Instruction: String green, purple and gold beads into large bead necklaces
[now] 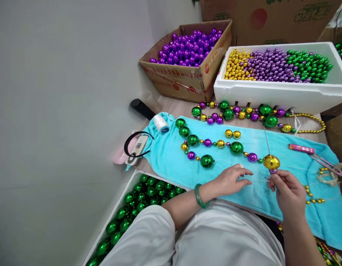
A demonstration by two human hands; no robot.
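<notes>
My right hand [288, 192] is pinched on a long thin needle [267, 142] that stands up through a large gold bead [271, 162], with a small purple bead just under it. My left hand [231, 180] rests on the turquoise towel [171, 159], fingers together pinching the thin thread that runs toward the needle. A green bangle [199, 195] circles the left wrist. A partly strung chain of green, purple and gold beads [208, 142] curves across the towel to the gold bead.
A finished bead string [242, 112] lies behind the towel. A cardboard box of purple beads [187, 48] and a white foam box of gold, purple and green beads [278, 88] stand at the back. A tray of green beads [137, 203], a thread spool [161, 123] and scissors [314, 153] lie nearby.
</notes>
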